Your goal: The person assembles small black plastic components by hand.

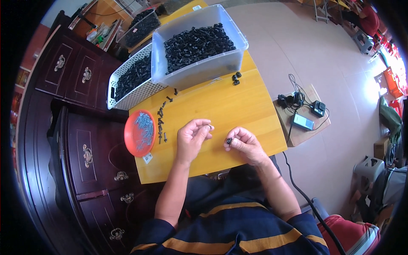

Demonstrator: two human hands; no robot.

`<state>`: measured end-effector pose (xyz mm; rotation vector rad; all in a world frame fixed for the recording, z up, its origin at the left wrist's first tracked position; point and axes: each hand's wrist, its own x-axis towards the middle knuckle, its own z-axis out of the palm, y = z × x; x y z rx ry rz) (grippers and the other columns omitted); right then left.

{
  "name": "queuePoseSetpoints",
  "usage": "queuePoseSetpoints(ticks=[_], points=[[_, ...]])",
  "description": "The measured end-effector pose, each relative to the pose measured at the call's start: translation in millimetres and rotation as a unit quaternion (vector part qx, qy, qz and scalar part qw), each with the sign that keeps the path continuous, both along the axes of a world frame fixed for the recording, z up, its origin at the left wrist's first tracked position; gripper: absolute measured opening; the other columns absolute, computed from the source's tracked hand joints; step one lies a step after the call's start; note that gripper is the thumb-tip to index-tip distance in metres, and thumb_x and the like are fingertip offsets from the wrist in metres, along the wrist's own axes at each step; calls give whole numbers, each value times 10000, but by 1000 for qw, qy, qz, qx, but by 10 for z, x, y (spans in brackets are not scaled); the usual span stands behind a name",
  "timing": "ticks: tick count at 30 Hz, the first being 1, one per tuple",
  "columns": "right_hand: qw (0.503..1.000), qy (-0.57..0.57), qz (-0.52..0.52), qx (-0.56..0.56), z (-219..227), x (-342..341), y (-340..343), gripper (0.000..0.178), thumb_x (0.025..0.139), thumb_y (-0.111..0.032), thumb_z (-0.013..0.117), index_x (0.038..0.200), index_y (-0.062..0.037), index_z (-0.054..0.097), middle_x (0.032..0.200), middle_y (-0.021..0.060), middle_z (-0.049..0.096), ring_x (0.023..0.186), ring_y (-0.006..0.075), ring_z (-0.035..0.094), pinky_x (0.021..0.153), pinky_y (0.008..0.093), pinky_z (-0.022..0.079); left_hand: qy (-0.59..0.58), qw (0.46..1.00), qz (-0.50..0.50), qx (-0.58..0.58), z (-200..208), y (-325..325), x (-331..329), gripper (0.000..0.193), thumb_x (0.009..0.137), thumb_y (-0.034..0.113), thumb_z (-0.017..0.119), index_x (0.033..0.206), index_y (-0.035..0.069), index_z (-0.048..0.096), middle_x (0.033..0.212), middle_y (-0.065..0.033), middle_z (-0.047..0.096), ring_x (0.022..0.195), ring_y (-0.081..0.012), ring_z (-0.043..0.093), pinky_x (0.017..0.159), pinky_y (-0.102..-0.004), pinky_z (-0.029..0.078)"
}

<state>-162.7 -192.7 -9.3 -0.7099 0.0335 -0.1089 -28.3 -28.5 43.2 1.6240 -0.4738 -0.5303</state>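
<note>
In apparent assembly, the right hand [251,152] pinches a black part [229,141] and the left hand [192,138] a tiny pale piece [211,127], fingers [239,145] closed, alignment likely next.

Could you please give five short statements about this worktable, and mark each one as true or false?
1. The right hand holds a small black part. True.
2. The round dish is blue. False: the dish is orange-red.
3. The two hands touch. False: a gap separates the left hand from the right.
4. The white basket has holes in its wall. True.
5. Black pieces fill much of the translucent bin. True.
</note>
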Motion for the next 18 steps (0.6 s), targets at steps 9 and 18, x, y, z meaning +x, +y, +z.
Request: queuePoseSetpoints(ticks=[9, 18], points=[[999, -12, -26, -15, -73, 29, 48, 172, 1005, -131, 667, 1141, -59, 590, 1003, 44, 671, 933, 140, 656, 863, 288, 532, 53, 996, -43, -62, 217, 130, -254, 129, 937, 38, 723, 1061, 8, 703, 915, -27, 722, 785, -79, 666, 745, -228, 550], [998, -18, -34, -52, -119, 11, 60, 145, 987, -101, 690, 1099, -49, 614, 1002, 38, 684, 899, 119, 656, 835, 264, 538, 69, 993, -85, -47, 191, 94, -313, 103, 933, -2, 714, 1036, -4, 704, 887, -19, 708, 768, -70, 635, 728, -213, 540]])
